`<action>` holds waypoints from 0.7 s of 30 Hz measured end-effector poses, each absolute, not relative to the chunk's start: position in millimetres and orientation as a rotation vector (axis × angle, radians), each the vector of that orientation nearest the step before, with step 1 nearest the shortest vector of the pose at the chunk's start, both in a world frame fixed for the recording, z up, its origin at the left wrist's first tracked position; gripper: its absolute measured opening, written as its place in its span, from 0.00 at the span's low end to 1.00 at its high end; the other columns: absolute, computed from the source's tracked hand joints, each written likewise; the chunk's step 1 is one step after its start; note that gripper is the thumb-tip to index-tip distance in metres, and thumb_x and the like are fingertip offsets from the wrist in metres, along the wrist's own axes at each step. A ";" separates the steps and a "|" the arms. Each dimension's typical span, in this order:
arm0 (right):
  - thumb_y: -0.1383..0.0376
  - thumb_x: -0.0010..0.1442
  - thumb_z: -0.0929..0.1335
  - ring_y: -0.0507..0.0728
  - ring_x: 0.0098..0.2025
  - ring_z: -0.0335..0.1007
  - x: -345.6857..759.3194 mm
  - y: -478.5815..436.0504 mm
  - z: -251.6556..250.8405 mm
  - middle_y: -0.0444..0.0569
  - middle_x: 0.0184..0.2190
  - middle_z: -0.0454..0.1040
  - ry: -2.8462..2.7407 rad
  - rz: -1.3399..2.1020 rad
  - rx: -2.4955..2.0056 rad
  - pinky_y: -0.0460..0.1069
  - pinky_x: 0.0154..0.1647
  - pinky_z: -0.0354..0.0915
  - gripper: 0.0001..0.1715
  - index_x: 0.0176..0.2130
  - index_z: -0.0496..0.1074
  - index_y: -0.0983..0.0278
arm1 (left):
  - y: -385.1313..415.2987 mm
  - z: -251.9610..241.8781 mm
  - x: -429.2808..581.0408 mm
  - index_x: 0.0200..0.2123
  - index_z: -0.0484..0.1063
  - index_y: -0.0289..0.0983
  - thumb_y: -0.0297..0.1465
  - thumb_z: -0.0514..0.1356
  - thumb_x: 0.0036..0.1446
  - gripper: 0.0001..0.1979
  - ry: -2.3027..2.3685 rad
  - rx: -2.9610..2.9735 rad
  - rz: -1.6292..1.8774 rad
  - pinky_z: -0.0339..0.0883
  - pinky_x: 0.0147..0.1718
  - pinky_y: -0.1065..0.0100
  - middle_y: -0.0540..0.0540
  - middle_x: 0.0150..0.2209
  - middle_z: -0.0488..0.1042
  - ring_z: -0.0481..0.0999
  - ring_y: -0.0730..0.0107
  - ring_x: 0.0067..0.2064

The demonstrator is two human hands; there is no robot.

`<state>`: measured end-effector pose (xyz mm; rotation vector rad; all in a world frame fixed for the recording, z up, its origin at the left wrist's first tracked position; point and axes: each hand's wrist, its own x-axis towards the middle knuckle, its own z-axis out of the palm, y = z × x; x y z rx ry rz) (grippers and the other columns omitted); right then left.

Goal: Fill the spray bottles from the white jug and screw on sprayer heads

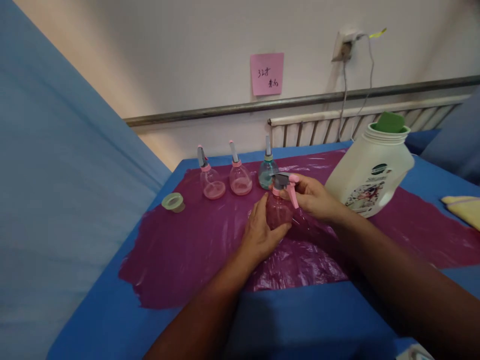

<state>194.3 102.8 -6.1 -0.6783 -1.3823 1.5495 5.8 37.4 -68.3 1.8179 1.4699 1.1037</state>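
A pink spray bottle with a grey and pink trigger head stands on the purple plastic sheet. My left hand is wrapped round the bottle's body from the left. At its top, my right hand grips the trigger head near the collar; some of those fingers are hidden behind it. Just behind stands a teal spray bottle. Left of that are two more pink spray bottles, one in the middle and one farther left, each with pale liquid in the bottom.
A large white jug with a green scoop in its mouth stands right of my hands. A small clear cup sits at the left. A yellow cloth lies far right. A blue curtain hangs at the left.
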 end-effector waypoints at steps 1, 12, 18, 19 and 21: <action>0.52 0.50 0.89 0.59 0.44 0.84 195.1 101.3 -9.4 0.49 0.43 0.88 -1.388 1.557 -0.679 0.56 0.51 0.80 0.29 0.46 0.85 0.59 | 37.5 -68.6 5.7 0.80 0.61 0.44 0.39 0.78 0.62 0.49 1.454 1.830 1.115 0.66 0.77 0.38 0.34 0.77 0.72 0.71 0.40 0.78; 0.50 0.55 0.87 0.61 0.45 0.84 202.2 98.5 -22.0 0.49 0.45 0.88 -1.484 1.547 -0.648 0.56 0.50 0.80 0.26 0.48 0.86 0.57 | 39.4 -75.8 4.5 0.84 0.55 0.48 0.37 0.77 0.62 0.53 1.411 1.883 1.114 0.62 0.80 0.38 0.38 0.82 0.65 0.67 0.42 0.81; 0.50 0.62 0.84 0.57 0.44 0.82 200.0 95.8 -34.3 0.47 0.45 0.86 -1.466 1.389 -0.695 0.53 0.48 0.78 0.24 0.52 0.84 0.57 | 36.7 -67.5 7.4 0.82 0.58 0.50 0.37 0.76 0.63 0.50 1.407 1.860 1.106 0.64 0.79 0.39 0.39 0.80 0.68 0.69 0.43 0.80; 0.50 0.63 0.84 0.57 0.44 0.81 198.3 96.1 -38.1 0.47 0.45 0.86 -1.450 1.362 -0.703 0.53 0.48 0.77 0.24 0.53 0.83 0.57 | 36.4 -66.3 7.8 0.82 0.59 0.50 0.37 0.76 0.63 0.49 1.409 1.854 1.111 0.65 0.79 0.39 0.39 0.80 0.68 0.69 0.43 0.80; 0.50 0.63 0.84 0.56 0.44 0.81 194.2 97.6 -45.2 0.46 0.45 0.86 -1.409 1.325 -0.691 0.53 0.49 0.77 0.24 0.52 0.82 0.56 | 36.3 -65.0 8.3 0.81 0.60 0.49 0.36 0.76 0.62 0.49 1.416 1.839 1.114 0.65 0.78 0.38 0.39 0.79 0.69 0.69 0.42 0.80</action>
